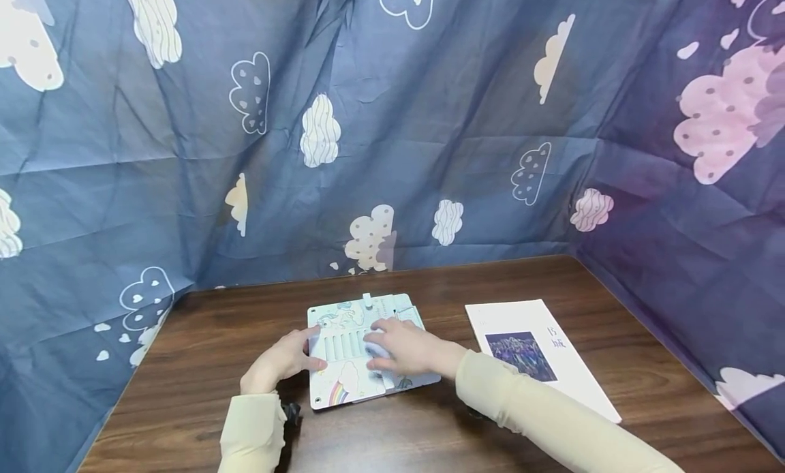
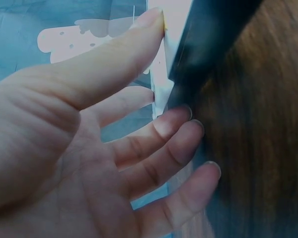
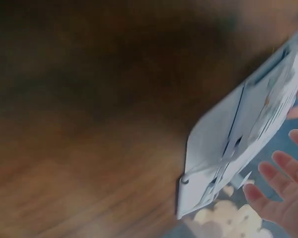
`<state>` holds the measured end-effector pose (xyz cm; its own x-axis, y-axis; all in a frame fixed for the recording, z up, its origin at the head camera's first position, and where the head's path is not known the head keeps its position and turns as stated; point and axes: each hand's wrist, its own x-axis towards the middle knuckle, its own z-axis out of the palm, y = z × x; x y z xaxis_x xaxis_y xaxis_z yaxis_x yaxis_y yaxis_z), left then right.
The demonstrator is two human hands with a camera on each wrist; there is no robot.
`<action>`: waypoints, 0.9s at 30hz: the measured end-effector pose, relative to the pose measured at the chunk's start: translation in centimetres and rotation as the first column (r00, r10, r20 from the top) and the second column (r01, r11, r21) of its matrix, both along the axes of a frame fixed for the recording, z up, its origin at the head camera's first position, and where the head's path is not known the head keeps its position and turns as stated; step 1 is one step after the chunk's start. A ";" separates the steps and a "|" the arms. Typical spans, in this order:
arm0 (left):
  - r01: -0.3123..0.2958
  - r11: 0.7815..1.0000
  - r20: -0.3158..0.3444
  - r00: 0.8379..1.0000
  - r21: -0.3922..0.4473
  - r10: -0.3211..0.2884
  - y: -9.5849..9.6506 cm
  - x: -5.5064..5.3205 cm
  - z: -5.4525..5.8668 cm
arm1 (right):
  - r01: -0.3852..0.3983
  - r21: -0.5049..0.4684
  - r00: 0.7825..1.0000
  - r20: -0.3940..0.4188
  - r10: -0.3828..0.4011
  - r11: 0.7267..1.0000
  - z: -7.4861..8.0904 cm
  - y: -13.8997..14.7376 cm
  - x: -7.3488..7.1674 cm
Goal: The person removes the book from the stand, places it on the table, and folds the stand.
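A flat pale-blue case (image 1: 362, 389) printed with a unicorn and a rainbow lies on the table, a row of slots across its middle. My left hand (image 1: 279, 357) is at its left side. In the left wrist view that hand's thumb (image 2: 134, 44) rests at the top edge, and the other fingers extend loosely along the side. Over the case's right half is my right hand (image 1: 405, 347), fingers spread. From the right wrist view, the right fingers (image 3: 273, 176) hover above the case (image 3: 213, 129) and hold nothing.
To the right, a white sheet (image 1: 582, 381) with a dark printed picture and handwriting lies on the brown wooden table (image 1: 233, 323). A blue cloud-patterned cloth (image 1: 392, 166) hangs behind and along the sides.
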<state>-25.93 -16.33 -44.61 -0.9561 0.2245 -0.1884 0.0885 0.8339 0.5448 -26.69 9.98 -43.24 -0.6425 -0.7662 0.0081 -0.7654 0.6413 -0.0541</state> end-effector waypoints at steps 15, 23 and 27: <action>-0.020 1.000 0.030 0.999 0.009 0.020 0.1 -0.1 0.2 | -0.139 0.071 0.988 -0.054 0.143 0.988 -0.1 0.5 2.2; -0.027 1.000 0.063 0.998 0.002 0.027 0.6 -0.1 -0.1 | -0.140 -0.003 0.989 0.045 0.140 0.990 -0.3 1.1 1.6; -0.023 1.000 0.059 0.998 0.000 0.022 0.8 -0.3 0.0 | -0.135 -0.027 0.987 0.079 0.137 0.991 -0.3 1.3 1.3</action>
<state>-26.26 -15.53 -44.60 -0.9481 0.2033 -0.2446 0.0372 0.8347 0.5495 -25.34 11.29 -43.52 -0.5318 -0.8466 -0.0224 -0.8378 0.5298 -0.1315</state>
